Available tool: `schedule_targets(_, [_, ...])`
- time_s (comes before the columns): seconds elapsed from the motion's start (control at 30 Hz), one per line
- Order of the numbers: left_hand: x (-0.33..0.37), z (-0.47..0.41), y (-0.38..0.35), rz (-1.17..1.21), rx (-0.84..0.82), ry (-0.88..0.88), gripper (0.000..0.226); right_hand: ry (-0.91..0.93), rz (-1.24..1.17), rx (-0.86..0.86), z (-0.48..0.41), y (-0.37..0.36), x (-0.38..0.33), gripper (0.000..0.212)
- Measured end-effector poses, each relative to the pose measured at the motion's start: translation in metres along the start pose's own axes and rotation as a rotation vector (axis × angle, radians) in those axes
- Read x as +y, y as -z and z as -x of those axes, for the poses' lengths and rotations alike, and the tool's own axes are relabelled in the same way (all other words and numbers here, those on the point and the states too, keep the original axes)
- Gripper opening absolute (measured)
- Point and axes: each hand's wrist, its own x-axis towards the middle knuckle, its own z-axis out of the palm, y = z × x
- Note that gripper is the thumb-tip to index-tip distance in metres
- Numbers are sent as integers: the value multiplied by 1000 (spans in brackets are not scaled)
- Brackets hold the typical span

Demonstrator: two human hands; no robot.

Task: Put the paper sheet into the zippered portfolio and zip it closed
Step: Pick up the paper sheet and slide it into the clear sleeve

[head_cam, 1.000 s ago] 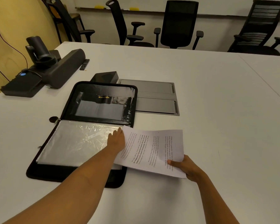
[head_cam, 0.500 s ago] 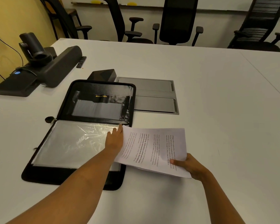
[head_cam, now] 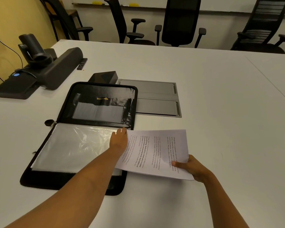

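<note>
A black zippered portfolio [head_cam: 95,92] lies open on the white table, its near half covered by clear plastic sleeves [head_cam: 72,145]. A printed paper sheet [head_cam: 156,152] sits to the right of it, its left edge over the sleeves' right side. My right hand [head_cam: 189,168] pinches the sheet's near right corner. My left hand [head_cam: 118,139] rests at the sleeves' right edge where the sheet's left edge meets them; its fingertips are hidden, so I cannot tell whether it holds a sleeve. The zipper pull [head_cam: 49,122] lies at the portfolio's left hinge.
A black video bar with a camera [head_cam: 39,66] stands at the far left. A grey cable hatch [head_cam: 155,99] is set into the table behind the portfolio, with a small black box [head_cam: 104,77] beside it. Office chairs [head_cam: 181,22] line the far edge.
The head view has shifted slightly. Both hands and the sheet stay in nearly the same place against the portfolio.
</note>
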Motion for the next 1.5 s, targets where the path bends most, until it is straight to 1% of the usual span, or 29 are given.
schedule_targets(0.17, [-6,9,-10,72,30,-52,68,17,-36,30,-8,-6,-3,34])
schedule_targets(0.3, [-13,26,-20,109,49,-94,67,28,-51,73,-14,-16,-2,41])
schedule_targets(0.43, [-16,51,-32,178,75,-68,64,48,-58,134,-14,-25,0,47])
schedule_targets(0.57, [-21,82,-43,268,102,-38,66,70,-53,225,-10,-29,0,48])
schedule_targets(0.7, [-25,109,-58,304,129,-42,70,73,-102,349,-4,-33,4,61])
schedule_targets(0.77, [-24,118,-62,313,151,-31,69,71,-110,372,0,-34,9,62])
schedule_targets(0.97, [-17,128,-64,309,176,-7,66,78,-70,370,18,-41,22,59])
schedule_targets(1.07, [-14,130,-61,265,165,1,63,118,-32,344,24,-49,20,60])
schedule_targets(1.17, [-10,130,-60,224,129,20,62,129,-44,323,26,-60,14,64])
schedule_targets(1.3, [-4,132,-63,168,100,43,65,160,-46,198,26,-82,3,67])
schedule_targets(1.4, [-5,135,-70,153,95,51,68,139,-18,130,22,-98,-4,69])
schedule_targets(1.5, [-10,136,-72,219,115,46,67,89,37,164,17,-96,-3,66])
